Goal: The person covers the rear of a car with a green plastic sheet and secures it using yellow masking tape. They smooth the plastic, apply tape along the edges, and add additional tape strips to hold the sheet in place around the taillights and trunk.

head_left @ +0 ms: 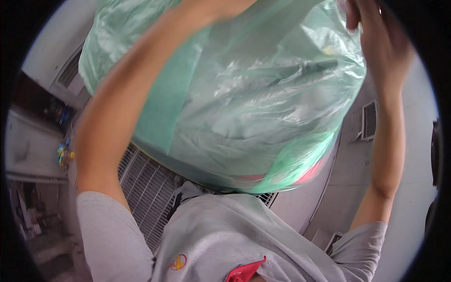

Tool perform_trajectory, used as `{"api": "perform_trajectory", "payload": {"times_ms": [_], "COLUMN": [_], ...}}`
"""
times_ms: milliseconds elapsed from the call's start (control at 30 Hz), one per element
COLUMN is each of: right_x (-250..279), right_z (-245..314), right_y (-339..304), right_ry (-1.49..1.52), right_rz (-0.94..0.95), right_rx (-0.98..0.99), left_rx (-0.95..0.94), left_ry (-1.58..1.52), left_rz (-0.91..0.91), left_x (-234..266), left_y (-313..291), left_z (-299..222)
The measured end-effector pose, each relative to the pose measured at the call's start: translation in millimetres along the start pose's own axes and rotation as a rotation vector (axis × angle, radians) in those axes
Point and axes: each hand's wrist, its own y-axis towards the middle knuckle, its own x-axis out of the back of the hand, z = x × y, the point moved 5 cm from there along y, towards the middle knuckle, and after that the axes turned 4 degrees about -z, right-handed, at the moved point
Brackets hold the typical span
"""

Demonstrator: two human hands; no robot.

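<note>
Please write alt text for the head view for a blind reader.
A translucent green bag fills the upper middle. The right hand is at its upper right; the left arm crosses its left side to the picture's top.

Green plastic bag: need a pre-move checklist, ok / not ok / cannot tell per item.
1. Green plastic bag fully in frame: not ok, the top edge cuts it off.
2. Left hand grip: cannot tell, mostly beyond the top edge.
3. Right hand grip: cannot tell; it is at the bag's upper right, fingers partly cut off.
4. Bag's lower edge in view: ok, it hangs in front of the grey shirt.
5. Contents identifiable: cannot tell, only red shows through at lower right.
6. Slatted grille fully visible: not ok, partly covered.
</note>
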Motion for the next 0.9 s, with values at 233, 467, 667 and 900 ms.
{"api": "perform_trajectory", "payload": {"times_ms": [233, 467, 667, 900], "right_x": [-86, -186, -244, -278], "right_z": [30, 20, 40, 62], "right_y": [-208, -331, -373, -376], "right_ry": [0.399, 0.609, 0.572, 0.599], "right_rz": [0.392, 0.674, 0.632, 0.546], "right_rx": [0.051, -0.688, -0.83, -1.019], "left_rx": [0.564, 0.793, 1.38, 0.747], "left_ry": [0.326, -0.096, -0.686, -0.28], "left_rz": [0.035, 0.172, 0.217, 0.239], "left_x": [127, 116, 138, 178], "left_y": [-319, -401, -418, -384], "left_z": [-48, -150, -131, -47]}}
